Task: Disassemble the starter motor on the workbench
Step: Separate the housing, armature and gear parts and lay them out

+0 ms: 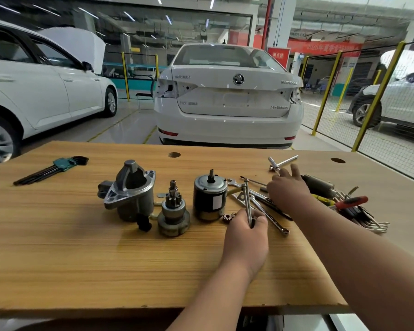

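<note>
Left hand [246,225] grips a thin wrench [247,201], the starter motor [209,197] standing in pieces to its left; right hand [289,187], fingers spread, reaches a T-handle wrench [279,163] at its fingertips, best lifted clear without disturbing the spanners [268,211] beneath.

Matt wood-grain workbench [81,247]; dull cast-metal housing [129,194].

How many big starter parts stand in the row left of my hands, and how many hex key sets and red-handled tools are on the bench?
Starter parts: 3, housing, drive, motor
Hex key sets: 2, left set, right set
Red-handled tool: 1
Total: 6
</note>
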The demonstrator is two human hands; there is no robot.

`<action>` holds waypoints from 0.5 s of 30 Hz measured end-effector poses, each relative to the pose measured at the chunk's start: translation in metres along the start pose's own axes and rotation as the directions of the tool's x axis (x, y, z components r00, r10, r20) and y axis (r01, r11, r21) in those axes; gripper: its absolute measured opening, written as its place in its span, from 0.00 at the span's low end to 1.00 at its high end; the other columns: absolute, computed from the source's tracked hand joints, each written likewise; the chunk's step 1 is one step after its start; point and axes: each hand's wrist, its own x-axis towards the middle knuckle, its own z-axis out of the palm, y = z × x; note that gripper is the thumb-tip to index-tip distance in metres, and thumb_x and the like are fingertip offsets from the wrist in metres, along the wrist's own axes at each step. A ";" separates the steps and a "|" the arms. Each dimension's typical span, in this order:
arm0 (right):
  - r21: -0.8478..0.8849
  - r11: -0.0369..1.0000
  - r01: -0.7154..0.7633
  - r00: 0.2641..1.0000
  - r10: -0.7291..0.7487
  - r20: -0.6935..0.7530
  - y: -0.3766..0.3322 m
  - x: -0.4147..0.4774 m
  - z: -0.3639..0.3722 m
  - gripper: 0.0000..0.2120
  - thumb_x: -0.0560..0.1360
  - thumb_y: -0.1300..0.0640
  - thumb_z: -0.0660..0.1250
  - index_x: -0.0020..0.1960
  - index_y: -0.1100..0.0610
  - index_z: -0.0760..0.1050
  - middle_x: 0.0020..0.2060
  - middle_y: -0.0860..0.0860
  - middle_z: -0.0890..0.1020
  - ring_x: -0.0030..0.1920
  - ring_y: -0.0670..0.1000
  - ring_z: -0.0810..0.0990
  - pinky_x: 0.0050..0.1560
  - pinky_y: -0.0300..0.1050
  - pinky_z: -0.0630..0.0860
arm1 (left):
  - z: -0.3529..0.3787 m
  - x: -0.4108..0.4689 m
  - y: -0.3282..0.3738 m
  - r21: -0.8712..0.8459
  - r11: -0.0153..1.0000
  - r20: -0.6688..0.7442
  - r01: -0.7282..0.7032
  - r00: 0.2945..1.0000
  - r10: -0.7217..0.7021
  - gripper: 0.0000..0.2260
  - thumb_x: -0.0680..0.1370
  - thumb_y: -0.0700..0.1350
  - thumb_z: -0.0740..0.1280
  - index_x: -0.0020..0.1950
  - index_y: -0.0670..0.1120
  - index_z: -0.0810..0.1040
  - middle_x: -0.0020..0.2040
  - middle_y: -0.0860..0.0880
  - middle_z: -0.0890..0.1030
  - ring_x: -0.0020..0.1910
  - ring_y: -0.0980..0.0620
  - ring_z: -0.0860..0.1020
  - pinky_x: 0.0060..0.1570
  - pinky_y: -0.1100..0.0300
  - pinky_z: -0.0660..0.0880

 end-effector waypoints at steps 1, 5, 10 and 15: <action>-0.011 1.000 0.015 1.000 -0.015 -0.008 0.001 -0.002 0.000 0.12 0.80 0.54 0.62 0.62 0.51 0.76 0.65 0.52 0.76 0.74 0.58 0.61 0.74 0.64 0.46 | 0.000 -0.005 0.001 0.033 0.999 0.014 -0.022 1.000 0.021 0.05 0.79 0.48 0.62 0.44 0.54 0.76 0.28 0.56 0.72 0.24 0.61 0.69 0.28 0.67 0.67; 0.137 0.990 0.018 0.997 -0.007 -0.082 0.002 -0.010 -0.005 0.11 0.80 0.56 0.59 0.59 0.50 0.77 0.60 0.51 0.79 0.70 0.56 0.67 0.73 0.59 0.53 | -0.011 -0.016 0.025 0.065 0.998 0.095 -0.015 0.995 0.009 0.06 0.80 0.47 0.59 0.48 0.52 0.75 0.31 0.54 0.70 0.26 0.58 0.67 0.30 0.62 0.67; 0.958 0.270 0.094 0.983 0.125 -0.132 -0.008 -0.020 -0.049 0.04 0.77 0.55 0.69 0.50 0.52 0.82 0.40 0.44 0.82 0.42 0.46 0.79 0.42 0.39 0.74 | -0.077 0.013 0.115 0.121 0.987 -0.011 -0.110 0.994 0.112 0.07 0.79 0.41 0.58 0.48 0.47 0.74 0.38 0.48 0.73 0.31 0.52 0.70 0.30 0.56 0.68; 0.987 0.134 0.093 0.991 0.079 -0.104 -0.030 -0.012 -0.078 0.04 0.78 0.54 0.67 0.48 0.52 0.81 0.39 0.46 0.82 0.36 0.45 0.76 0.29 0.34 0.70 | -0.123 0.055 0.152 0.728 0.680 -0.143 0.083 0.989 0.032 0.07 0.80 0.38 0.59 0.47 0.37 0.76 0.37 0.43 0.77 0.30 0.49 0.74 0.30 0.59 0.72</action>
